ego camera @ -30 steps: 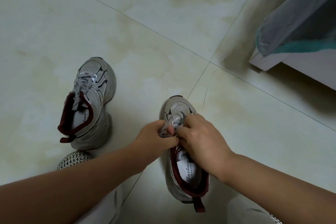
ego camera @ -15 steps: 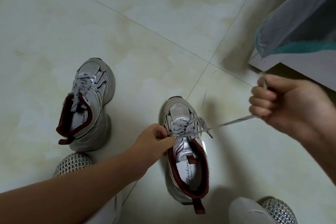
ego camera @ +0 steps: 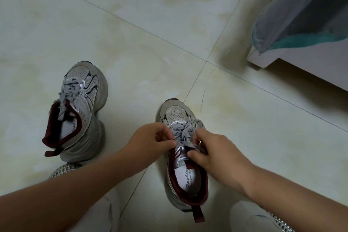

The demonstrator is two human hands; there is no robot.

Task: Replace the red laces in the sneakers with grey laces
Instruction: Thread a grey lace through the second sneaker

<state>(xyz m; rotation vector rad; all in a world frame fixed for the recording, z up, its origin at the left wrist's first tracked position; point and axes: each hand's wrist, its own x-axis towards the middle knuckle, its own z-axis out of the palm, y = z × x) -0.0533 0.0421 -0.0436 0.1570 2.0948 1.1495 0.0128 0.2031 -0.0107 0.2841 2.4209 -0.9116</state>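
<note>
Two grey sneakers with dark red lining stand on the tiled floor. The left sneaker [ego camera: 82, 113] is laced with a grey lace [ego camera: 69, 92] whose ends hang into its opening. The right sneaker [ego camera: 185, 173] lies between my hands, and its grey lace [ego camera: 185, 130] is bunched over the upper eyelets. My left hand [ego camera: 152, 143] pinches the lace at the shoe's left side. My right hand [ego camera: 211, 149] pinches the lace at the right side, thumb over the tongue. No red lace is in view.
A white furniture corner [ego camera: 263, 58] draped with grey and teal cloth [ego camera: 301, 15] stands at the upper right. My knees in light trousers and two woven slippers [ego camera: 64, 169] sit at the bottom edge.
My right hand, which had pulled the lace end out far to the right, has come back to the shoe and now pinches the lace beside my left hand.
</note>
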